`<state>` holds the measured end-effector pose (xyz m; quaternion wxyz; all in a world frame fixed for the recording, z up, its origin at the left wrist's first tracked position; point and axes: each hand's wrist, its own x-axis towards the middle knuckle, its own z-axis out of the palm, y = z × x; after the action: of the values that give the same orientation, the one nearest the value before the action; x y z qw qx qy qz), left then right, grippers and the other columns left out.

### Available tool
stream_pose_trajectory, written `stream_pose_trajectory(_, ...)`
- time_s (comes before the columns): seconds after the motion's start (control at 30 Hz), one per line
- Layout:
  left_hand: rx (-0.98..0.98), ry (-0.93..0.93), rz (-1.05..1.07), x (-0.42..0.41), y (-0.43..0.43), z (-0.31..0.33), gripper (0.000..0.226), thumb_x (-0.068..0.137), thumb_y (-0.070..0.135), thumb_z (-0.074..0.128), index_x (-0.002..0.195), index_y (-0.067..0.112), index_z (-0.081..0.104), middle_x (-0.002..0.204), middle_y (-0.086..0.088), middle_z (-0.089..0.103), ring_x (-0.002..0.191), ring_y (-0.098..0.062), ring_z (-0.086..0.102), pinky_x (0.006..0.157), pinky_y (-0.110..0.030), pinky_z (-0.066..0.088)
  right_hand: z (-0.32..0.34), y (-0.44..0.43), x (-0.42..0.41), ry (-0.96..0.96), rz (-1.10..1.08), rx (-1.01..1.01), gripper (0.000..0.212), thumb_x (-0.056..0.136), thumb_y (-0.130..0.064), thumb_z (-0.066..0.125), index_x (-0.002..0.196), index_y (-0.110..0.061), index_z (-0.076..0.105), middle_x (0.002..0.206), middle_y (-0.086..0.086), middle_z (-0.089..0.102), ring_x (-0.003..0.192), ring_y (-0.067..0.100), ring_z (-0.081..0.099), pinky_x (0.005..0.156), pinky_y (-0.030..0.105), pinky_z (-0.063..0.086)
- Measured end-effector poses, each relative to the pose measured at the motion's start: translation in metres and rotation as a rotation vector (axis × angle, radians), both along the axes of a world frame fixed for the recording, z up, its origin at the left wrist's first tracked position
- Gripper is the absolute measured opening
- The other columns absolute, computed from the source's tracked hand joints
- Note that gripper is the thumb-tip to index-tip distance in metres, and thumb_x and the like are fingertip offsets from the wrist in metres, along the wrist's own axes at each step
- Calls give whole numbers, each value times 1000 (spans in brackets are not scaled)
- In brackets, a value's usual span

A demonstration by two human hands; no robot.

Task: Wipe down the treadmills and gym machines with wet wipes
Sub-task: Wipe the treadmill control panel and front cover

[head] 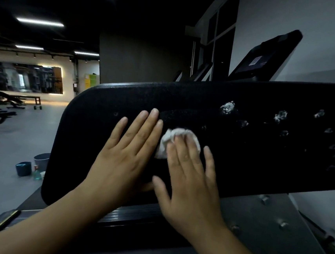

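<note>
Far left, across the grey floor, a weight bench (16, 99) stands below a long wall mirror (24, 77) edged with light. Nearer, on the floor beside the machine, sit a dark teal bucket (23, 168) and a grey bucket (41, 159), with a small spray bottle (37, 174) just in front of them.

The middle of the view is filled by a broad black panel (95, 103) of the machine, textured and tilted toward the camera. The left hand (125, 153) lies flat on it, fingers straight and close together, palm down, gripping nothing. Just to its right is the white wet wipe (166, 141), crumpled against the panel. The fingertips of the right hand (190, 182) cover its right part, and its left part shows in the gap between the two hands. The right hand's fingers are also stretched out rather than curled, pressing the wipe onto the surface from above, with the thumb spread to the left.

Further right, the panel carries a scatter of white smears (227, 107) – the largest sits up and to the right of the wipe, the smaller ones spread toward the right edge. Above them rises the dark console (265, 56) of a neighbouring machine against a pale wall. Below the panel at lower right is a grey metal plate (266, 218) studded with bolts.
</note>
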<state>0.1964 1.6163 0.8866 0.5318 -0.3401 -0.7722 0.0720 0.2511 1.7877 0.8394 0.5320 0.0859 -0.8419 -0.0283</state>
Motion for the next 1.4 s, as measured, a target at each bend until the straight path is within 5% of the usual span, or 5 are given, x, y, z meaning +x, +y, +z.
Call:
stream_pose_trajectory(0.37, -47, 19, 4, -5, -9, 1, 107, 84, 74, 44, 159, 2, 20, 169, -16, 13, 156, -30, 12, 126, -48, 11, -7, 14, -3, 51, 6, 96, 65, 96, -45, 47, 151, -10, 41, 164, 7, 26, 154, 23, 21, 122, 56, 17)
stream_pose_trajectory(0.5, -36, 13, -4, -5, -7, 0, 104, 88, 75, 40, 160, 3, 19, 169, -15, 11, 157, -29, 11, 126, -49, 12, 15, 7, -8, 54, -17, -91, 71, 98, -47, 42, 156, -8, 27, 167, 10, 19, 156, 24, 13, 124, 53, 9)
stream_pose_trajectory(0.9, -48, -10, 11, -5, -9, 1, 111, 84, 79, 45, 161, 4, 17, 170, -14, 9, 157, -28, 9, 126, -49, 12, 11, 12, -10, 49, -27, -3, 73, 99, -53, 39, 158, -12, 23, 168, 7, 16, 156, 26, 11, 122, 56, 14)
stream_pose_trajectory(1.27, -56, -25, 17, -3, -8, 1, 112, 81, 80, 45, 161, 5, 18, 170, -13, 9, 157, -28, 10, 126, -49, 12, 36, 30, -6, 220, 171, 34, 31, 98, -19, 56, 126, -17, 70, 143, -1, 60, 142, 17, 45, 119, 59, 24)
stream_pose_trajectory(1.4, -56, -29, 22, -2, -8, 1, 111, 82, 80, 44, 160, 5, 19, 170, -14, 10, 157, -28, 10, 126, -49, 11, 43, 26, 5, 270, 326, 0, 21, 96, -14, 60, 113, -18, 72, 107, -3, 72, 107, 15, 65, 109, 47, 40)
